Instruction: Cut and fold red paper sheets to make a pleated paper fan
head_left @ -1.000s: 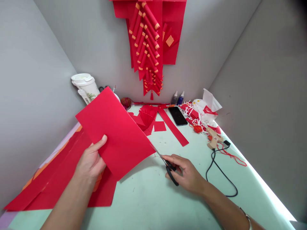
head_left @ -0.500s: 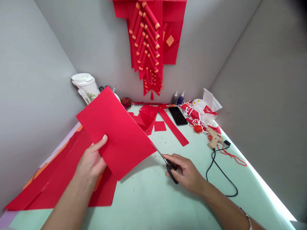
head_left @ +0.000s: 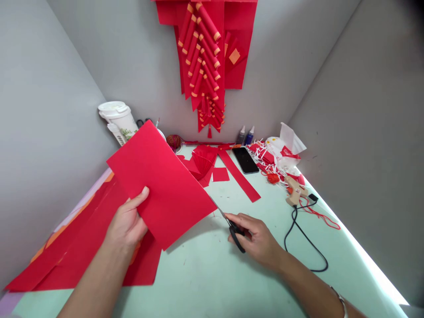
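Note:
A red sheet of paper is held up at a tilt by my left hand, thumb on top and fingers underneath. My right hand grips black-handled scissors near the sheet's right corner. The blades reach the paper's edge there; how far they overlap it is hard to tell. Below and left of the held sheet, larger red sheets lie on the pale green table, with bits of orange showing among them.
Behind the sheet lie a red strip, a red square and a phone. A glue gun with a black cord lies right. A white bucket stands back left. Red firecracker decorations hang on the wall.
The held sheet has shifted very slightly to the right, toward the scissors. Both hands keep nearly the same place and grip.

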A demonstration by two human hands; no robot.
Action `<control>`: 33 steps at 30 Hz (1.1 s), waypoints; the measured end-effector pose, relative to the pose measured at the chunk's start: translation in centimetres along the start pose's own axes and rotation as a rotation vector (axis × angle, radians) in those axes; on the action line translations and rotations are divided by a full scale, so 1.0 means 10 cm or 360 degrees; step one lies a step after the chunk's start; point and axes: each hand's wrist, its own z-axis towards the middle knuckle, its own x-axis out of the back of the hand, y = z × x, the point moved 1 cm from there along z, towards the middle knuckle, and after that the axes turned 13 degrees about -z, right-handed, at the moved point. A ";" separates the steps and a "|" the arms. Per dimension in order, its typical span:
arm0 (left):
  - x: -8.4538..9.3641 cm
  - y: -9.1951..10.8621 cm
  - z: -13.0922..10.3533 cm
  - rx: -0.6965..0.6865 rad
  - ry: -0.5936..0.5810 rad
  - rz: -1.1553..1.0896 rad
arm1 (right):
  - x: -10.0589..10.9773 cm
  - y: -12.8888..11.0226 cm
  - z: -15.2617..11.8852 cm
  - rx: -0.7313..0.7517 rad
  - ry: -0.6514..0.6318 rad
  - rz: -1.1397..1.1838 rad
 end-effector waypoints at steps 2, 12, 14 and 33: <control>-0.01 0.00 0.00 0.0001 -0.0001 -0.0008 | 0.00 -0.01 0.00 0.0002 0.0016 0.0006; -0.02 0.00 -0.01 -0.0015 -0.0017 0.0029 | 0.07 -0.02 0.02 0.0078 -0.0034 -0.0143; -0.03 0.00 -0.02 -0.0028 0.0001 0.0027 | 0.07 -0.01 0.02 0.0085 -0.0045 -0.0149; -0.02 -0.03 -0.01 0.0005 -0.0004 -0.0019 | 0.02 0.05 0.01 0.0061 0.0004 -0.0035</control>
